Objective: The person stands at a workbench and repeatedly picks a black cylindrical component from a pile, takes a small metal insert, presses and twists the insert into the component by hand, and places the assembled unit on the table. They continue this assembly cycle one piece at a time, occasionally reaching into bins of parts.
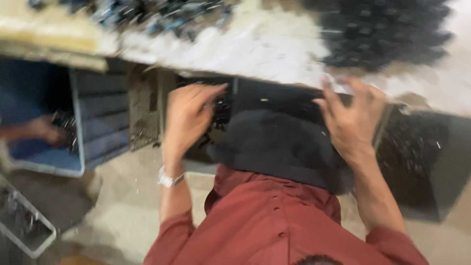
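Note:
The picture is motion-blurred. My left hand, with a metal watch at the wrist, is held up with its fingers spread and nothing in it, in front of a dark box under the table edge. My right hand is also spread and holds nothing, its fingertips near the white table's front edge. Between my hands lies black fabric over my lap, above my red buttoned shirt.
The white table carries heaps of small dark parts. At the left stands a blue crate, and another person's hand reaches into it. A dark bin sits at the right and a grey tray at the lower left.

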Available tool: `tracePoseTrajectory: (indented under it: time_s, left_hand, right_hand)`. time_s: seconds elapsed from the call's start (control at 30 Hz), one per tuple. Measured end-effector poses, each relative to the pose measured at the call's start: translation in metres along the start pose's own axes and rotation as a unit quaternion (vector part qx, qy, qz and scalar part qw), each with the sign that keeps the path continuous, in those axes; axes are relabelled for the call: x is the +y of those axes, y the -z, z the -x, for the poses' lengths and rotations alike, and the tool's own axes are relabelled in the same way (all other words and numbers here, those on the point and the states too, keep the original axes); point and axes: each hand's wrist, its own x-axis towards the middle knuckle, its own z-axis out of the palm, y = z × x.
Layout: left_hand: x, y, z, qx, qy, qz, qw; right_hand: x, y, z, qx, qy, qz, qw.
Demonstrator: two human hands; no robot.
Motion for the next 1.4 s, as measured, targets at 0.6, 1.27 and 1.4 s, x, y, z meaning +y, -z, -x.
tracePoseTrajectory:
  time_s: [0.6,1.27,1.4]
  left_hand:
    - [0.044,-0.057,-0.06,0.2,0.14,0.422,0.873]
    - [0.088,-0.095,-0.028,-0.039,0.078,0.537,0.839]
    - [0.079,-0.096,-0.057,-0.147,0.11,0.543,0.819]
  right_hand:
    - [-0.051,-0.01,0.009,0.059,-0.307,-0.581,0.752]
    - [-0.028,-0.002,-0.005,-0.057,-0.358,-0.644,0.673]
    - [-0.014,-0.012,0.013,-0.073,-0.369,-0.668,0.642]
